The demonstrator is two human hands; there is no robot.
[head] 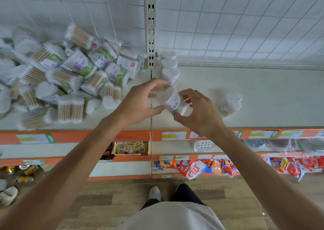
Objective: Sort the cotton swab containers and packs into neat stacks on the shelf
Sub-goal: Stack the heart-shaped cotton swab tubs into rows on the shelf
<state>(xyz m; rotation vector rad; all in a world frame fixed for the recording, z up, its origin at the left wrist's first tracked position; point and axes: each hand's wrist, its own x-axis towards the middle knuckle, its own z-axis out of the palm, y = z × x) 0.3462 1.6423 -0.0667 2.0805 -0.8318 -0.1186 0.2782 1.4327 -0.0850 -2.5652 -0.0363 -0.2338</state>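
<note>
We see both hands meeting at frame centre over the cream-white metal shelf [263, 93]. Left hand [140, 100] has fingers curled, thumb and fingertips pinching the clear heart-shaped plastic container of white cotton swabs [175, 103], which is tilted on its side. Right hand [199, 110] grips the same container from the other side, fingers bent around it. The container is held just above the shelf, near the seam between the two shelf sections.

Just behind the hands, a row of upright heart-shaped swab containers [169, 66] runs back toward the white slotted upright post [151, 26]. Right of the hands, one more heart-shaped container with a green label [229, 105] stands alone, apart from the row.

Left half of frame: a messy heap of wooden-stick cotton swab packs and containers [66, 75], overlapping, many tilted. Edges there are blurred.

Orange price-label strip [133, 136] runs along the shelf front. Lower right, red and orange detergent bags [219, 167] sit on a lower shelf.
</note>
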